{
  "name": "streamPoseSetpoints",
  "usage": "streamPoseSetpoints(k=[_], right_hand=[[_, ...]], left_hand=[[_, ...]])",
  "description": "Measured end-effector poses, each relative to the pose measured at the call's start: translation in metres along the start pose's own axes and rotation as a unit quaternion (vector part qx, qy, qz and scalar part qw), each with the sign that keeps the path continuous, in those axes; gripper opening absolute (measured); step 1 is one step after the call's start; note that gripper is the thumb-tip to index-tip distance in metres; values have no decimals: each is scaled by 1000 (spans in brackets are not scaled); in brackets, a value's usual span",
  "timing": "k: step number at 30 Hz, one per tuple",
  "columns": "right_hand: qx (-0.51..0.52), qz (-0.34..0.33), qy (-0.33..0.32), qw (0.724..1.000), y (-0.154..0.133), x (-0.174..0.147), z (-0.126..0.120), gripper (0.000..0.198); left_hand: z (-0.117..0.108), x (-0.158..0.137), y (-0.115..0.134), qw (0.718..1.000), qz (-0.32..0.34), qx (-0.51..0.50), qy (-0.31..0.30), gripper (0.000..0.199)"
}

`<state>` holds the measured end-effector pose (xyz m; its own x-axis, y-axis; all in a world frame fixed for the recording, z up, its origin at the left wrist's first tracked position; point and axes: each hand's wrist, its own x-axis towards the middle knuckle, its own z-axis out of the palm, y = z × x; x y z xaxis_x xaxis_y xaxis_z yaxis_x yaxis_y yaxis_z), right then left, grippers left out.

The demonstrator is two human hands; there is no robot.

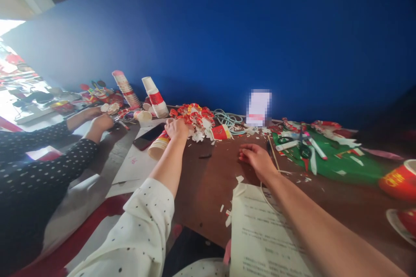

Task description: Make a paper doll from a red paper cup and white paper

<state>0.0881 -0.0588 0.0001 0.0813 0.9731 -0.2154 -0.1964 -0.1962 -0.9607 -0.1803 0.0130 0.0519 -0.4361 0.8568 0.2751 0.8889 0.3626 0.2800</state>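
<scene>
My left hand (177,129) reaches to the far end of a short stack of red-and-white paper cups (157,149) lying on its side, rims facing me. Its fingers close around the red base end, and some fingertips are hidden. Just beyond lies a heap of cut red-and-white paper pieces (196,117), with a cut red cup piece (221,132) beside it. Over the brown table, my right hand (255,158) hovers or rests with loosely bent fingers and nothing visible in them. A small dark object (204,156) sits between my hands.
A dark phone (149,136) lies on white paper (130,169) at left. Behind stand tall cup stacks (155,97) and a blurred bright rectangle (259,108). Scissors (304,150) and markers lie on a green sheet (344,169). A printed sheet (256,233) is near me; another person's hands (100,123) work at left.
</scene>
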Motion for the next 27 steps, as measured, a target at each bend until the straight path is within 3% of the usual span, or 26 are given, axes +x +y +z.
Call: streamPoseSetpoints(k=[16,22,25,27], right_hand=[[-27,3,-9,1000,1,1,-1,12],[-32,5,-8,999,-1,1,0,12],[-55,0,-4,999,-1,-1,0,13],[-64,-2,-5,998,-2,-1,0,14]], left_hand=[[14,0,2,1000,-8,1,20,31],[-4,-9,12,998,4,1,56,38],[-17,-32,32,993,43,-4,106,38],[-17,-54,51,989,120,-23,82,35]])
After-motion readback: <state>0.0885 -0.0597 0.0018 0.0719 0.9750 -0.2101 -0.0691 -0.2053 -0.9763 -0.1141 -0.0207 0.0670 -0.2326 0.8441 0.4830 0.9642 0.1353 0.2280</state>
